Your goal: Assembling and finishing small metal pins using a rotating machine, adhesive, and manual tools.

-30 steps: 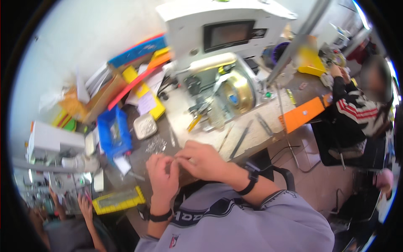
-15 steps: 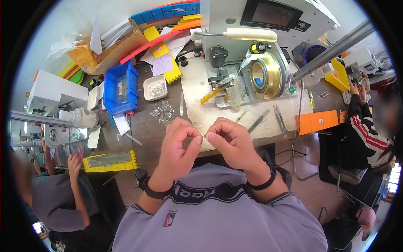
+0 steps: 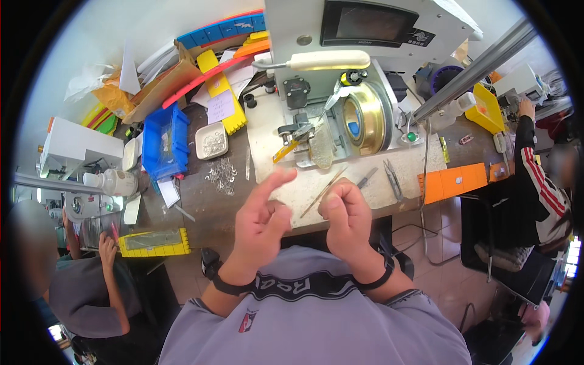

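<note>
Currently, the left hand (image 3: 260,224) and right hand (image 3: 348,218) are apart at the front edge of the worktop (image 3: 210,210). The left index finger extends clear of the thumb; the right fingers are curled, contents not determinable. Small metal pieces (image 3: 221,175) lie piled beyond the left hand, leftward, near a white dish (image 3: 212,140).

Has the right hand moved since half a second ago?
Yes, to the right: in the view, the right hand is now more directly below the gold wheel.
</note>
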A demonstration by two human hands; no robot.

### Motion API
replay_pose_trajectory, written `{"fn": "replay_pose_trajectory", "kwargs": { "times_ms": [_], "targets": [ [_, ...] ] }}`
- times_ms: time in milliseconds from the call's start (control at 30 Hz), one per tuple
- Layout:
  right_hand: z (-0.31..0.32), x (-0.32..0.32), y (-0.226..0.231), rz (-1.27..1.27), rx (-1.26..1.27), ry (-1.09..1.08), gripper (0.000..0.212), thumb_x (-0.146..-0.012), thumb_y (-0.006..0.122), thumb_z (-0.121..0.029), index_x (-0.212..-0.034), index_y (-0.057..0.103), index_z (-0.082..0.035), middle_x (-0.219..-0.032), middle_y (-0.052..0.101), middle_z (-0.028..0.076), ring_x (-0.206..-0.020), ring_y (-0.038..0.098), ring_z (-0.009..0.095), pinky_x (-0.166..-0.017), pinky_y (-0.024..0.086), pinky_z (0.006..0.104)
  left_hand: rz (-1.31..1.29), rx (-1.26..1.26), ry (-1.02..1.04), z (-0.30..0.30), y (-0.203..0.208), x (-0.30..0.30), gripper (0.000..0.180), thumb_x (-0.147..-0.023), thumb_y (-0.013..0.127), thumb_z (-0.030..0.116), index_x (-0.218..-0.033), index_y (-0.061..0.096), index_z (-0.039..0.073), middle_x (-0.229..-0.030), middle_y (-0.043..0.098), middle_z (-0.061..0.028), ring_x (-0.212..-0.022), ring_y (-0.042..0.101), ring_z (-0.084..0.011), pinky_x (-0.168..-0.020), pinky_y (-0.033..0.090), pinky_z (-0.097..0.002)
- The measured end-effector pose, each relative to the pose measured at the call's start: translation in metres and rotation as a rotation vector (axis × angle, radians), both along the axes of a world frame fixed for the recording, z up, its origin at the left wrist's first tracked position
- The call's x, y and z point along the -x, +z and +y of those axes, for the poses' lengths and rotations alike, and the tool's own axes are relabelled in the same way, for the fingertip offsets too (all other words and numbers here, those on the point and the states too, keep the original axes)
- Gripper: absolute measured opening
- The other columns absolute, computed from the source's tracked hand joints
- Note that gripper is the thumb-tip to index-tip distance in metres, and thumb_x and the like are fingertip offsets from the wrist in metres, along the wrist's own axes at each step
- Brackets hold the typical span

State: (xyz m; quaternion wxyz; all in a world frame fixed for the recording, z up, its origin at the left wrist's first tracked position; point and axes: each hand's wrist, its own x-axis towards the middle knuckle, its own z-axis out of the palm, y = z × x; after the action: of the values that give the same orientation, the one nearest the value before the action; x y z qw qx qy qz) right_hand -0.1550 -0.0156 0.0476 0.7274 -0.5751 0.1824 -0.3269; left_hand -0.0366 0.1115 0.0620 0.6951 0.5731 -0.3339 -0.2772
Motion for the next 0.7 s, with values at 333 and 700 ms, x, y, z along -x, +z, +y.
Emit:
{"fn": "replay_pose_trajectory", "kwargs": {
  "times_ms": [333, 700],
  "targets": [
    [-0.021, -0.008, -0.009, -0.083, -0.089, -0.056, 0.014, -0.108, 0.046, -0.016, -0.101, 0.049, -0.004, -0.081, 0.049, -0.002, -0.073, 0.043, 0.005, -0.068, 0.039, 0.0204, -0.72, -0.263, 0.327, -0.014, 0.006, -0.044, 0.034, -0.091, 0.068, 0.015, -0.122, 0.064, 0.003, -0.124, 0.064, -0.0157, -0.117, 0.059, -0.0292, -0.108, 0.038, -0.0399],
    [-0.02, -0.046, -0.006, -0.156, -0.056, -0.154, 0.015, -0.11, 0.043, -0.019, -0.104, 0.047, -0.006, -0.087, 0.049, 0.002, -0.075, 0.045, 0.01, -0.073, 0.042, 0.0274, -1.016, -0.257, 0.345, -0.098, 0.022, -0.051, 0.026, -0.077, 0.077, 0.017, -0.101, 0.071, 0.009, -0.103, 0.068, -0.0059, -0.097, 0.062, -0.0244, -0.09, 0.039, -0.0398]
  ]
}}
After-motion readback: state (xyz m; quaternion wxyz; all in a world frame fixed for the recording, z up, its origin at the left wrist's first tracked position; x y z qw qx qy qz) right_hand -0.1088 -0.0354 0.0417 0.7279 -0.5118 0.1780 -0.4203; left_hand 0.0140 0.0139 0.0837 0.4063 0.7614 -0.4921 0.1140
